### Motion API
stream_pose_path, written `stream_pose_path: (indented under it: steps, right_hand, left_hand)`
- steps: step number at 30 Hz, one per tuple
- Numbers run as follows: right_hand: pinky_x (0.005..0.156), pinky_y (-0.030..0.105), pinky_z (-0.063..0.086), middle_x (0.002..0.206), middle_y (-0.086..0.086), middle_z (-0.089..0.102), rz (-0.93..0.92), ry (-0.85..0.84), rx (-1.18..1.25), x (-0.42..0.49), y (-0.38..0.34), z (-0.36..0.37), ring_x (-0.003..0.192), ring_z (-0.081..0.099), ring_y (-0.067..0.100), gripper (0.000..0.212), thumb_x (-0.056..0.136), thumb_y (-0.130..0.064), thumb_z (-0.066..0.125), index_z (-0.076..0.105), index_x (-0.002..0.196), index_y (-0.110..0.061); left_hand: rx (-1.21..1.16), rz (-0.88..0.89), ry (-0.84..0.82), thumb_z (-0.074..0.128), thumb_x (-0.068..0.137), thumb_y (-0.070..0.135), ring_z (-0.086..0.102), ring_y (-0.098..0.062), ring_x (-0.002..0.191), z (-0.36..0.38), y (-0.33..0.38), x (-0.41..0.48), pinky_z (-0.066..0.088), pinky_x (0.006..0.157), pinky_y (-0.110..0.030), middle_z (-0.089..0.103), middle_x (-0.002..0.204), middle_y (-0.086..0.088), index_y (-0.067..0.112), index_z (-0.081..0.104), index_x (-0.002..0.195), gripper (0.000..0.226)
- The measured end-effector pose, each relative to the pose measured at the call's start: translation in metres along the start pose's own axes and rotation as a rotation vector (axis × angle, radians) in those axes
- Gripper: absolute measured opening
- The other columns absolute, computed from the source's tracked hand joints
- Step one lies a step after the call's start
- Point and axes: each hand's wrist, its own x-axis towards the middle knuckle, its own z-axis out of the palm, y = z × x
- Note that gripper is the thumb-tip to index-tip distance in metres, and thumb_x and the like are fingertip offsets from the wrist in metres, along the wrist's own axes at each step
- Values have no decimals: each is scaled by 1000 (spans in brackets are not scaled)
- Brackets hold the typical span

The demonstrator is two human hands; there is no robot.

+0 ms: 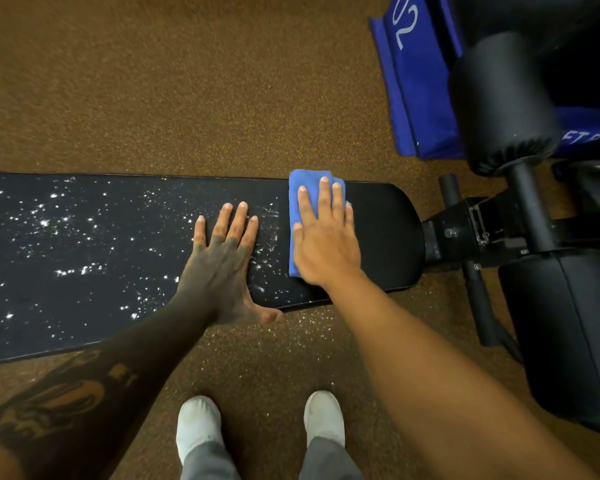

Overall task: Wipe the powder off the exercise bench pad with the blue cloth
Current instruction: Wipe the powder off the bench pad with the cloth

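Observation:
A long black bench pad (388, 237) runs across the view from left to right. White powder (66, 237) is scattered over its left and middle parts; the right end looks clean. A folded blue cloth (303, 188) lies flat near the right end. My right hand (323, 237) presses down on the cloth with straight fingers. My left hand (222, 258) lies flat on the pad just left of the cloth, fingers spread, thumb over the near edge.
The floor (187, 81) is brown speckled rubber, with some powder fallen below the pad's near edge. Black roller pads (499, 98) and the bench's metal frame (482, 233) stand at the right. A blue bag (420, 81) lies at the top right. My white shoes (198, 424) are below.

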Motion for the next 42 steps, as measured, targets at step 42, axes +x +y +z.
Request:
stream_pose_path:
  steps: [42]
  right_hand:
    - [122,51,3,165,14,-5,-76,-18,-18,-59,-1,10,151,-11,34,63,101,-42,21,4,157,-18]
  left_hand:
    - [9,-11,25,32,42,109,-16,-34,154,4,-15,-10,0,122,-65,-13,168,-15,9,-6,158,158]
